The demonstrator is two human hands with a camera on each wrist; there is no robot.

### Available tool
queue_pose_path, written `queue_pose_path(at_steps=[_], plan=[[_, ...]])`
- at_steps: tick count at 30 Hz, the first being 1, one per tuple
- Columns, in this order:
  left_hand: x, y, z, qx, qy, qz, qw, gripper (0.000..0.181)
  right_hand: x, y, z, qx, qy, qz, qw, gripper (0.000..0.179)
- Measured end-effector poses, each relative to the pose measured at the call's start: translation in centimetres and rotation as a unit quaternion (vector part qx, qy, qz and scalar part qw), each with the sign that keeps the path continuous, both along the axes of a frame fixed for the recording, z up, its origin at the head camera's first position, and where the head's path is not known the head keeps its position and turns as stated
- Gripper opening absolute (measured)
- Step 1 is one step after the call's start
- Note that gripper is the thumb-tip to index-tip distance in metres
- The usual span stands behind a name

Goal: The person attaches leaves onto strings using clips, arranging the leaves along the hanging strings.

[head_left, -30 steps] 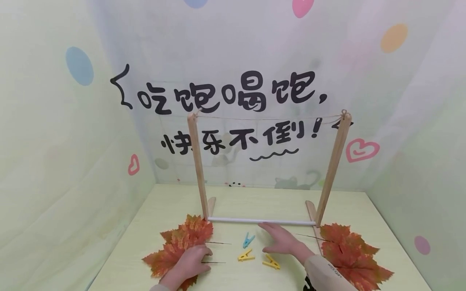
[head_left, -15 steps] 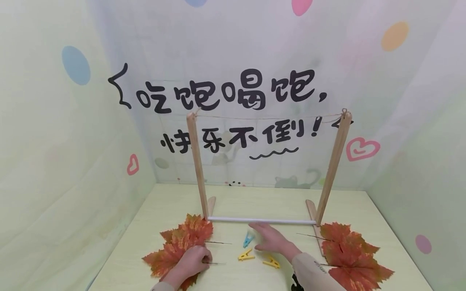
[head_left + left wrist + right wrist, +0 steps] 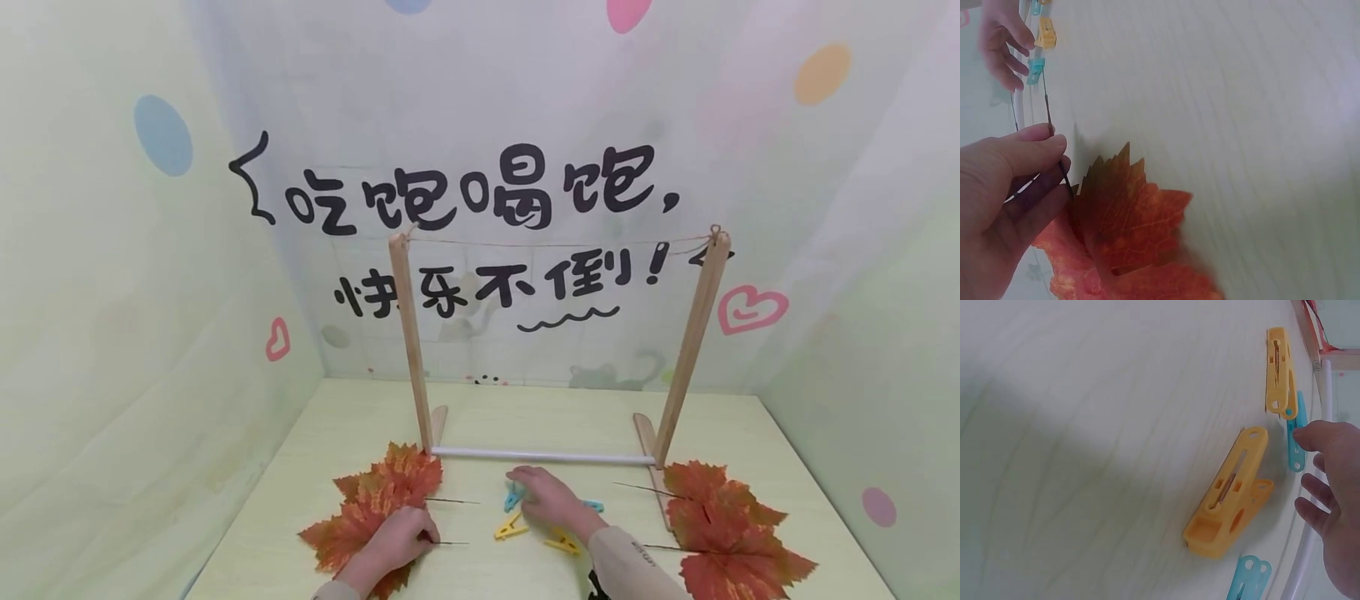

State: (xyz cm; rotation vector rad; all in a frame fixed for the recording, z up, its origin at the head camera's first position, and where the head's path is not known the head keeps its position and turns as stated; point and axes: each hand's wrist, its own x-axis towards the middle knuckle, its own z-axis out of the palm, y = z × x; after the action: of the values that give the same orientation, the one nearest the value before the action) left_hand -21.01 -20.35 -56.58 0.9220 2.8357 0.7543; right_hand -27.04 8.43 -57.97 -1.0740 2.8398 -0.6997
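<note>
My left hand (image 3: 401, 537) pinches the thin dark stem (image 3: 1047, 106) of a red-orange artificial maple leaf (image 3: 1135, 212) between thumb and fingers. The leaf belongs to an overlapping pile at the left of the table. My right hand (image 3: 551, 500) reaches over the middle, its thumb tip right at a blue clothespin (image 3: 1296, 447), the other fingers loosely bent and apart from the thumb. Two yellow clothespins (image 3: 512, 527) lie in front of that hand. Another blue clothespin (image 3: 594, 506) shows partly behind the right forearm.
Two wooden posts (image 3: 412, 342) stand on feet, joined low by a white rod (image 3: 540, 456) and at the top by a thin string (image 3: 525, 245). More maple leaves (image 3: 731, 529) lie at the right, stems pointing inward. A printed cloth backdrop (image 3: 480, 100) encloses the table.
My right hand has moved left and nearer, down to the blue clothespin, uncovering another blue one behind its forearm. My left fingers have closed on the leaf stem.
</note>
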Motion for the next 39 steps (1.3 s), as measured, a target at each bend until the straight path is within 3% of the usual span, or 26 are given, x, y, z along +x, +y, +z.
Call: queue_pose_path(at_steps=[4,15,26,33,39], plan=[[0.0,0.0,0.4,0.005,-0.014,0.003,0.9999,0.011,-0.2,-0.3,-0.4,0.012,0.034,0.01,0.9993,0.042],[-0.4,0.0,1.1,0.006,-0.06,0.023,0.9979,0.012,-0.2,0.2,-0.4,0.016,0.095,-0.017,0.9952,0.025],[-0.8,0.0,1.6,0.046,-0.038,0.02,0.998,0.014,0.1,1.3,0.2,0.017,0.11,-0.022,0.9935,0.025],[-1.0,0.3,3.3,0.088,-0.034,0.03,0.9951,0.011,0.3,1.9,1.3,-0.013,0.12,-0.024,0.9924,0.03],[-1.2,0.5,5.1,0.116,-0.009,0.036,0.9926,0.008,0.7,2.1,3.5,-0.05,0.115,-0.009,0.9921,0.028]])
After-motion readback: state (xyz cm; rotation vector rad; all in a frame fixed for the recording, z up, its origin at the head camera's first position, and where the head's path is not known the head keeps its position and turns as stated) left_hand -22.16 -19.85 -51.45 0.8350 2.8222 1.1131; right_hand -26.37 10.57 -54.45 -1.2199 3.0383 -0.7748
